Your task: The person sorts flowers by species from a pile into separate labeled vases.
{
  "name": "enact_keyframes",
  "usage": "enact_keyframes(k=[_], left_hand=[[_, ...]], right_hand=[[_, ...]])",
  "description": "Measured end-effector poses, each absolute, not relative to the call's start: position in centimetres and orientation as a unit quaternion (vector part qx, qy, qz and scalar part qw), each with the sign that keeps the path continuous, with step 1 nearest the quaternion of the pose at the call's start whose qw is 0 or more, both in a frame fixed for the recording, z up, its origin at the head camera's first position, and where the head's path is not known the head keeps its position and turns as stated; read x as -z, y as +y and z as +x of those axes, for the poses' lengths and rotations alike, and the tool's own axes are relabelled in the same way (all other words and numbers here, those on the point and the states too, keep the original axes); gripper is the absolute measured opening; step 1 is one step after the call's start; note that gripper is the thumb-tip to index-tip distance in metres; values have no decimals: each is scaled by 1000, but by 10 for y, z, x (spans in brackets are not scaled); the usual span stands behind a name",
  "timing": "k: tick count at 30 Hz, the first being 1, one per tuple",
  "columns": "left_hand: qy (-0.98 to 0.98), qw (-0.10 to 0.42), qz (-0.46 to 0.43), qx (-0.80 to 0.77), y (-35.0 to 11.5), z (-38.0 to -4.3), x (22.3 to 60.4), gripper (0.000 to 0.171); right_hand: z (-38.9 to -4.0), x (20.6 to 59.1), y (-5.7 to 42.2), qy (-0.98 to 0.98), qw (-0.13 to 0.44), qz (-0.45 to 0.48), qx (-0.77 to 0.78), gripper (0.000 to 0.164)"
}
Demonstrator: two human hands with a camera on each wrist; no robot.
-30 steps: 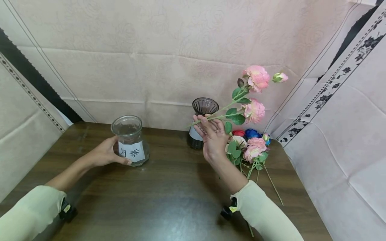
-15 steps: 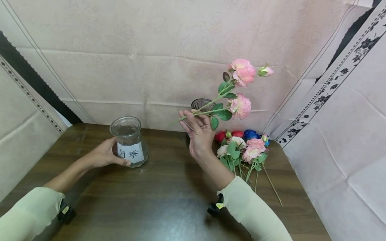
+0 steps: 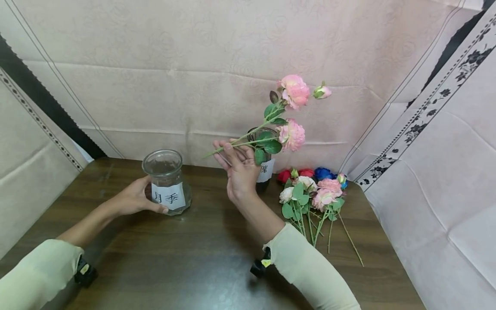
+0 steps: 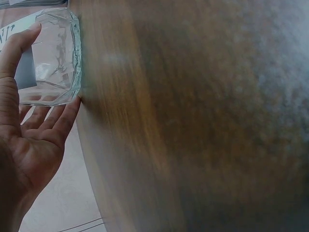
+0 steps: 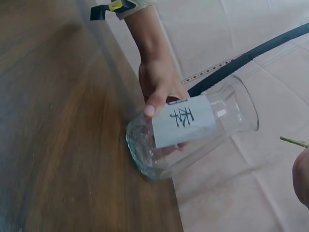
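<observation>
A clear glass vase [image 3: 162,170] with a white paper label [image 3: 168,196] bearing dark handwritten characters stands upright on the table at the left. My left hand [image 3: 133,198] grips it from the left, thumb across the front and fingers behind, as the left wrist view also shows. My right hand [image 3: 242,172] pinches the green stem of an artificial pink flower spray [image 3: 292,135], two blooms and a bud leaning up to the right. The cut stem end [image 5: 292,141] points left toward the vase, apart from its mouth. Behind the right hand a dark vase [image 3: 263,186] is partly hidden.
Several artificial flowers in red, blue, white [image 3: 306,184] and pink [image 3: 327,189] lie at the table's right, stems toward the front. The wooden table [image 3: 186,267] meets a pale cloth backdrop [image 3: 155,86] at its far edge.
My right hand has moved left with the pink flower spray, passing in front of the dark vase toward the clear vase. The left hand and the clear vase have hardly moved.
</observation>
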State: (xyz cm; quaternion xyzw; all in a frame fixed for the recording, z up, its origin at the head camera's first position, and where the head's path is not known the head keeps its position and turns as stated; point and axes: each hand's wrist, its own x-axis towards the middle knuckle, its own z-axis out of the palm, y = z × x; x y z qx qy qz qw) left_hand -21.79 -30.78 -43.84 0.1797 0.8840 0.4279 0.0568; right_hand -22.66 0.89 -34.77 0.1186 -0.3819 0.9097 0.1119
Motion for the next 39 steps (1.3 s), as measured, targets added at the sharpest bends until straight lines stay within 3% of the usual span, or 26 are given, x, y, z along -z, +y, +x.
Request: enact_keyframes(k=[10, 18, 28, 39], left_hand=[[882, 58, 179, -431, -309, -216, 438, 91], [881, 59, 177, -435, -310, -216, 440, 94], [883, 59, 177, -431, -309, -217, 439, 98], [877, 59, 181, -441, -308, -219, 440, 101]], right_hand=[[-223, 352, -24, -353, 104, 114, -923, 12], [-216, 359, -46, -361, 90, 104, -922, 33], [-211, 372, -66, -415, 114, 116, -895, 11], [-208, 381, -72, -613, 120, 140, -768, 27]])
